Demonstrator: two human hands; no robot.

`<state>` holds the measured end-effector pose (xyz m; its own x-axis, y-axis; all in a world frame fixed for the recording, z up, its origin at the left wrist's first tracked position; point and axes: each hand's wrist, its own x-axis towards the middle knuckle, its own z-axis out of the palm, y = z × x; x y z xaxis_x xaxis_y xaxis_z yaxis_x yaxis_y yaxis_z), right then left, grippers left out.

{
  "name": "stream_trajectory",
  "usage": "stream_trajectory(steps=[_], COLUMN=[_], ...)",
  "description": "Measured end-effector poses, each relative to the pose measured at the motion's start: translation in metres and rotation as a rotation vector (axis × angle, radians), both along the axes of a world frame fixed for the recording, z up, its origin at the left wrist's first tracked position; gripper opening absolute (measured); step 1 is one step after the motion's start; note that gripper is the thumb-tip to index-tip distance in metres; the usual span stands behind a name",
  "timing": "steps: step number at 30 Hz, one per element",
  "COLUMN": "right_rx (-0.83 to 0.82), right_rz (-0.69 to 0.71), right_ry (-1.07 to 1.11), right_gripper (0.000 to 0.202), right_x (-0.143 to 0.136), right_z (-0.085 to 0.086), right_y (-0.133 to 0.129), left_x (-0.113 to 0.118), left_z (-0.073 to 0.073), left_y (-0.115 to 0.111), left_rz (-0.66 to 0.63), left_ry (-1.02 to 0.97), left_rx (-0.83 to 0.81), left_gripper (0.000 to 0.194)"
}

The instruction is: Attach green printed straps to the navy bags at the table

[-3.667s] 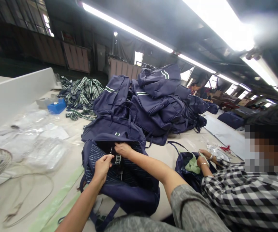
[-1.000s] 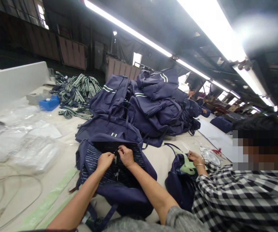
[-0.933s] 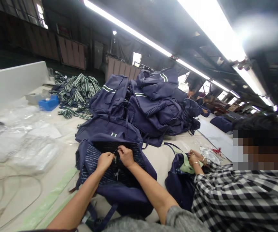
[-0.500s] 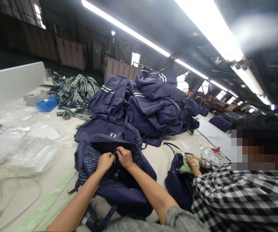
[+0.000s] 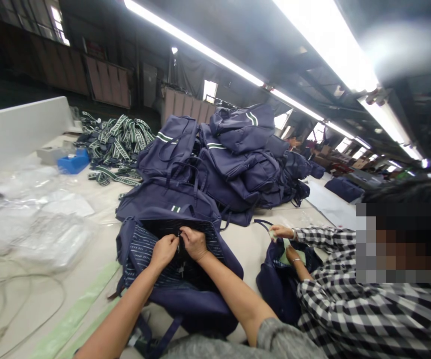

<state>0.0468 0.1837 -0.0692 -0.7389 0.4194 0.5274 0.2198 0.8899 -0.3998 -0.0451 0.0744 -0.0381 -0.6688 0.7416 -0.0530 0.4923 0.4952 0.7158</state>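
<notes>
A navy bag (image 5: 200, 311) lies open in front of me, its dark lining (image 5: 140, 247) printed with rows of pale lettering. Inside its mouth, my left hand (image 5: 165, 251) is closed in a pinch. Close against it, my right hand (image 5: 194, 243) pinches too, with bent fingers. Between the fingertips is a small dark piece, too small to name. Just below hang small silver pieces that look like keys (image 5: 181, 270); what they hang from is hard to see.
Navy bags (image 5: 234, 164) are heaped behind the open one. Green-and-white straps (image 5: 121, 139), a blue bin (image 5: 73, 162) and clear plastic bags (image 5: 51, 237) lie left. On the right, a co-worker in a checked shirt (image 5: 335, 294) handles another navy bag (image 5: 277, 286).
My hands stay pinched together in nearly the same place. The co-worker's hands have moved apart, one reaching left toward the strap of the other bag.
</notes>
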Motion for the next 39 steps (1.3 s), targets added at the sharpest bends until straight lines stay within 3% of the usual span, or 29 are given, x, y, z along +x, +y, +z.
stream_trajectory(steps=[17,25,33,39], right_rx=[-0.031,-0.024,-0.152,-0.263], right_rz=[0.020,0.043,0.043,-0.025], right_ry=[-0.030,-0.006,0.035,0.040], right_gripper=[0.026,0.027,0.027,0.022], right_x=[0.000,-0.002,-0.002,-0.003], right_z=[0.000,0.000,0.006,0.008], right_y=[-0.002,-0.003,-0.009,-0.014], left_x=[-0.008,-0.012,-0.018,-0.011], left_z=[-0.008,-0.016,-0.028,-0.041], left_y=[0.007,0.009,0.013,0.019], left_rz=[-0.020,-0.015,0.089,0.231], left_ry=[-0.017,-0.102,-0.369,-0.723], left_rx=[0.021,0.132,0.332,0.525], left_gripper=[0.025,0.021,0.021,0.051])
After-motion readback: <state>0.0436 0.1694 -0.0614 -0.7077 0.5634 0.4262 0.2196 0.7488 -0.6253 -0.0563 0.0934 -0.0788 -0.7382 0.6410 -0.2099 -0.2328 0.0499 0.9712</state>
